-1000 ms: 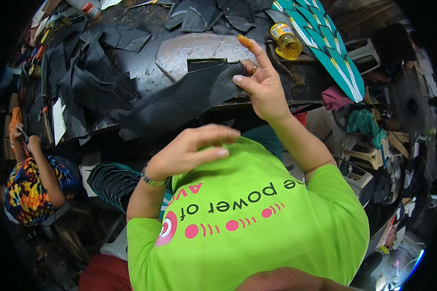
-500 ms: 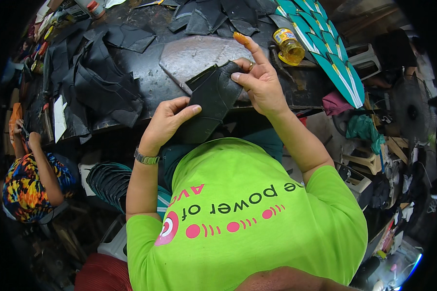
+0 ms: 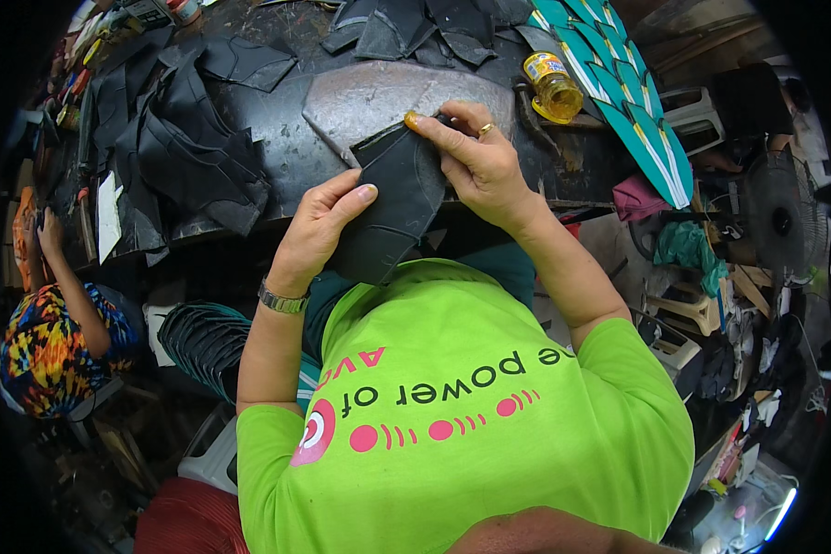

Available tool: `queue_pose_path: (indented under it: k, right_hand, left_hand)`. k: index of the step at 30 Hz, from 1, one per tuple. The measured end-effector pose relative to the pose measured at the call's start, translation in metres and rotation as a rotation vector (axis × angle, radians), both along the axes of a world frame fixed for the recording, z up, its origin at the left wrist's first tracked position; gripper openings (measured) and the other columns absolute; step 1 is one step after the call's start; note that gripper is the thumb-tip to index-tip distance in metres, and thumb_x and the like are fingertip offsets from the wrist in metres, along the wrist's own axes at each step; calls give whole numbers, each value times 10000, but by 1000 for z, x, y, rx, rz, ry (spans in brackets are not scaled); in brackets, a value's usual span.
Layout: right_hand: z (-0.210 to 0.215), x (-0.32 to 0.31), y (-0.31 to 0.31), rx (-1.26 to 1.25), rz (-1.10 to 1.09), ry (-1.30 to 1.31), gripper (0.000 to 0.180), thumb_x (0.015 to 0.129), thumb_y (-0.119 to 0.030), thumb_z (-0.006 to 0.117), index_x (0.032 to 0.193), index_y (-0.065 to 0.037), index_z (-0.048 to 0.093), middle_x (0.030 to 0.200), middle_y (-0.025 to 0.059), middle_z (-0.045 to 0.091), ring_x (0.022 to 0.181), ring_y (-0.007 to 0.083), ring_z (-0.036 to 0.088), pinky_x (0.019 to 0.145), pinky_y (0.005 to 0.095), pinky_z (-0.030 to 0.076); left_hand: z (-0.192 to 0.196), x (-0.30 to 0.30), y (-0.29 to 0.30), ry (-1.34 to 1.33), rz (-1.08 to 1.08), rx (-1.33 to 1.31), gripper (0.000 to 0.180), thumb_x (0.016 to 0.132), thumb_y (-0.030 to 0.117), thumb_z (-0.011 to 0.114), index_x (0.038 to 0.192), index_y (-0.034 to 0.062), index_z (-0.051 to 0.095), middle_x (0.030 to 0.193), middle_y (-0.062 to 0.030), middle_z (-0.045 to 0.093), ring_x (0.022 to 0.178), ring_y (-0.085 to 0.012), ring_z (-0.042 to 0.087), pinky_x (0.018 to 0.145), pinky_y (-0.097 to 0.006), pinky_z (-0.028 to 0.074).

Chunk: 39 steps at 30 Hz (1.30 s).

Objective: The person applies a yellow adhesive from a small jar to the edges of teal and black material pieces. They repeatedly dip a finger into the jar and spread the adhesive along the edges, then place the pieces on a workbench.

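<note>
A black, leather-like shoe-upper piece (image 3: 397, 198) with raised seam lines is held tilted just off the table's near edge. My left hand (image 3: 323, 217) pinches its left edge between thumb and fingers. At the upper right corner, my right hand (image 3: 480, 162) is closed on the piece. Its index fingertip, coated in a yellow-orange paste, touches the top edge, where the layers part slightly. Beyond the piece lies a worn grey slab (image 3: 388, 97). An open jar (image 3: 556, 88) with a yellow label and similar-coloured contents lies tipped right of the slab.
Black cut pieces are heaped on the dark table (image 3: 282, 180) at left (image 3: 189, 148) and at the far side (image 3: 411, 28). Teal pieces with white strips (image 3: 651, 152) overlap at right. Another person (image 3: 60, 342) works at far left. A fan (image 3: 785, 217) stands at right.
My right index finger has come down from a raised position onto the piece's top edge. The right hand has turned, and the piece has shifted slightly left and down.
</note>
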State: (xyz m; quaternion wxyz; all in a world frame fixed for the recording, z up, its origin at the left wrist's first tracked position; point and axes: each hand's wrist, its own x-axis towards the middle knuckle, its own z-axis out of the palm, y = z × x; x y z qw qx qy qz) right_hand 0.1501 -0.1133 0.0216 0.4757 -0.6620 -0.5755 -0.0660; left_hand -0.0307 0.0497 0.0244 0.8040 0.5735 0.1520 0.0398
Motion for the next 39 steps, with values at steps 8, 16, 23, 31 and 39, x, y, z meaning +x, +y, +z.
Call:
queue_pose_path:
  k: [8, 16, 23, 31, 39]
  right_hand:
    - [-7, -6, -1, 117, -30, -61, 533, 735, 102, 698, 1195, -166, 729, 1206, 126, 567, 1009, 277, 620, 835, 345, 545]
    - [-1, -8, 1, 78, -126, -203, 453, 751, 63, 680, 1112, -196, 768, 1225, 82, 607, 1139, 292, 534, 992, 401, 444]
    - [-1, -14, 2, 95, -38, -173, 507, 718, 93, 665, 1094, -227, 779, 1240, 59, 611, 1185, 296, 502, 1013, 394, 432]
    - [1, -14, -5, 92, 20, -283, 510, 713, 102, 660, 1063, -246, 784, 1212, 52, 614, 1161, 291, 524, 988, 410, 460]
    - [-5, -15, -5, 218, -3, -459, 459, 632, 22, 713, 998, -252, 759, 1180, 15, 621, 1085, 269, 561, 895, 451, 483]
  left_hand:
    - [2, -2, 1, -22, -5, -56, 288, 1013, 185, 568, 1190, -33, 631, 1013, -35, 701, 845, -60, 659, 729, -193, 543]
    - [2, -2, 2, -64, 6, -35, 297, 1021, 179, 549, 1213, -38, 615, 1040, -43, 695, 863, -67, 654, 764, -198, 536]
    - [4, -2, 6, -42, 35, -77, 295, 1025, 181, 545, 1203, -46, 608, 1031, -52, 700, 855, -67, 660, 756, -191, 537]
    - [3, 0, 10, -10, 44, -154, 267, 1016, 174, 553, 1172, -31, 625, 1003, -55, 711, 836, -78, 676, 746, -195, 542]
    - [0, 0, 11, 0, 40, -244, 259, 1012, 160, 547, 1182, -23, 617, 1005, -63, 710, 832, -90, 682, 753, -207, 550]
